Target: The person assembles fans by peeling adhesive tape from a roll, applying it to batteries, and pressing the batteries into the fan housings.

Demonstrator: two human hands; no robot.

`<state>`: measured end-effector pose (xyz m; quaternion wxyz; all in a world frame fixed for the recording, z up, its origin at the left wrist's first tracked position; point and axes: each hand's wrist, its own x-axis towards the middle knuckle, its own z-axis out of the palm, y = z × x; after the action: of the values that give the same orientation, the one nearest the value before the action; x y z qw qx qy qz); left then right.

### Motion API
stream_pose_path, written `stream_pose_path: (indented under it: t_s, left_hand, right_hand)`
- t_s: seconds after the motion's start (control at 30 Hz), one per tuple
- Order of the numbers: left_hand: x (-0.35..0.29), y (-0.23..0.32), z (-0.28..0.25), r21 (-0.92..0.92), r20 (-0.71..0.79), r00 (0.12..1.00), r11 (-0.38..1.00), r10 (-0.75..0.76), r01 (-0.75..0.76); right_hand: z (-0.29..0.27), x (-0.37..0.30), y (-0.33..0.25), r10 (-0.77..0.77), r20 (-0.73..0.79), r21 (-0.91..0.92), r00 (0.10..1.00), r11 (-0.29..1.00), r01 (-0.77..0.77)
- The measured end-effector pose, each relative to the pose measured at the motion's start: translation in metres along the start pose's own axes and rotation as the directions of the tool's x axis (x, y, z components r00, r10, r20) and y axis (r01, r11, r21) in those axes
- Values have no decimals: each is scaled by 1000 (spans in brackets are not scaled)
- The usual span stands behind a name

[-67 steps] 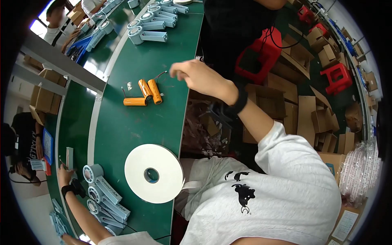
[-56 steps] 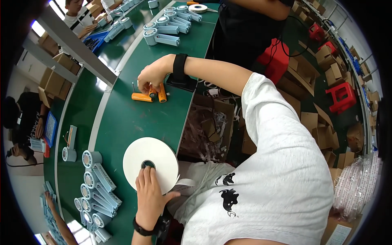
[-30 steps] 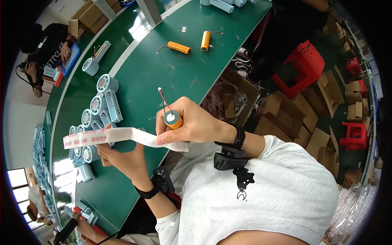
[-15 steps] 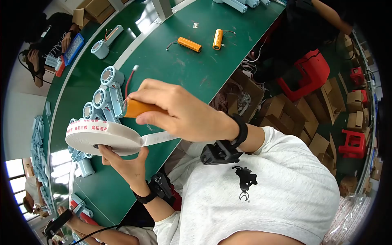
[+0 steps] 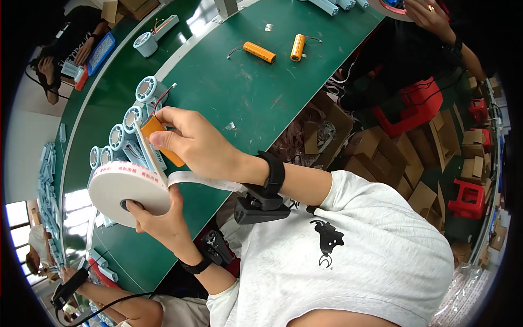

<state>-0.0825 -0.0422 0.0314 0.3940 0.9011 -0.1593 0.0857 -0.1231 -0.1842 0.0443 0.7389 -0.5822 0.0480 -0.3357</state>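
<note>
My left hand (image 5: 164,222) holds a wide roll of white foam tape (image 5: 128,193) with red print on its rim, a finger hooked in its core. A loose strip of tape (image 5: 200,179) runs from the roll toward my right wrist. Between the thumb and fingers of my right hand (image 5: 199,137) is an orange battery pack (image 5: 153,126). It is tilted, and its thin wires end in a white connector. Just beyond it stand several light-blue round fan housings (image 5: 133,117) with handles; whether the battery touches one, I cannot tell.
Two more orange batteries (image 5: 259,52) lie on the green table (image 5: 218,98). A separate fan unit (image 5: 145,43) sits farther left. Cardboard boxes (image 5: 376,155) and red stools (image 5: 468,199) stand right of the table. Other people work nearby; one hand (image 5: 427,16) holds another tape roll.
My right hand has moved left with the battery, which now tilts steeply beside the fan housings. The tape roll has turned and lowered slightly. Another person's hand with a roll has appeared at upper right.
</note>
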Motion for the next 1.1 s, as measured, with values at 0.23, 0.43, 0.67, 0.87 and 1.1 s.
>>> stream_pose_path:
  t_s: [0.23, 0.43, 0.67, 0.87, 1.1]
  left_hand:
    - [-10, -14, -10, 301, 45, 988, 942, 144, -151]
    - [-22, -121, -68, 327, 198, 971, 926, 131, -191]
    - [23, -100, -77, 328, 147, 849, 785, 508, -526]
    - [59, -31, -54, 339, 323, 723, 638, 611, -691]
    - [83, 35, 30, 5, 541, 268, 316, 797, -949]
  right_hand:
    - [29, 15, 34, 149, -176, 394, 973, 916, -69]
    - [-7, 51, 18, 81, 39, -448, 996, 892, -55]
    - [-25, 11, 20, 375, 485, -842, 790, 445, 306]
    - [-78, -16, -49, 621, 483, -872, 618, 405, 275]
    - [-105, -21, -61, -218, 612, -569, 760, 546, 614]
